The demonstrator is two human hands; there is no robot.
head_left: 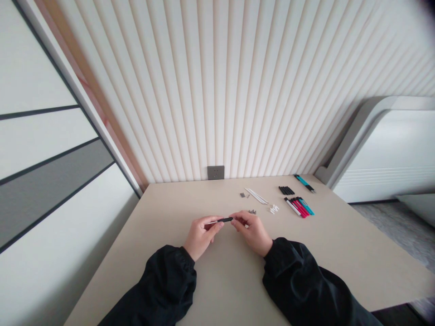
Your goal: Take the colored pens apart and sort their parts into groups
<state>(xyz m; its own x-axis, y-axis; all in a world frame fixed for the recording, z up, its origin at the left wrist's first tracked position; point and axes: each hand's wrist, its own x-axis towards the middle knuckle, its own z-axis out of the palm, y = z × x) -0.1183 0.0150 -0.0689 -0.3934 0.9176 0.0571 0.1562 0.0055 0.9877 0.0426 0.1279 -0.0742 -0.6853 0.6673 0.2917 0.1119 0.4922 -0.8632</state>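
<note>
Between the thumb and fingers of my left hand is a black pen grip, lying nearly level above the table. A thin white pen refill runs from its left end along my fingers. My right hand pinches at the grip's right end, where a tiny metallic pen tip just shows; the fingertips mostly cover it. Just behind my right hand lie several small metal pen tips, partly hidden by the fingers.
On the table, further back, are white refills, small grey springs, white plastic pieces and black grips. White, red and teal pen barrels lie at right, with teal pens behind. A wall socket adjoins the back edge.
</note>
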